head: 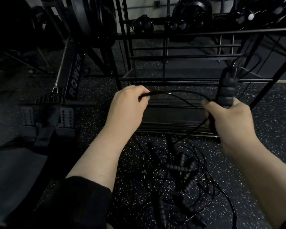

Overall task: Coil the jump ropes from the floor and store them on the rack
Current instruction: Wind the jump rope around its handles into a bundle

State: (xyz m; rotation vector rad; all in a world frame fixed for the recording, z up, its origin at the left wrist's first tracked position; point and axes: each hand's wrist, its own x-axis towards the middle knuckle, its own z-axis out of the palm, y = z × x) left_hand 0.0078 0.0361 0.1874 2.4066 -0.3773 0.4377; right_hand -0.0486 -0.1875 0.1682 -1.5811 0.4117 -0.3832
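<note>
The rack, black steel, stands at 12 o'clock on the speckled rubber floor. A tangled pile of jump ropes lies on the floor at 6 o'clock, between the forearms. The right hand holds a ribbed foam handle upright in a closed grip. The left hand pinches that rope's thin cord. The cord appears light, springy and prone to snagging; take hold at the foam handles and feed loops hand over hand.
</note>
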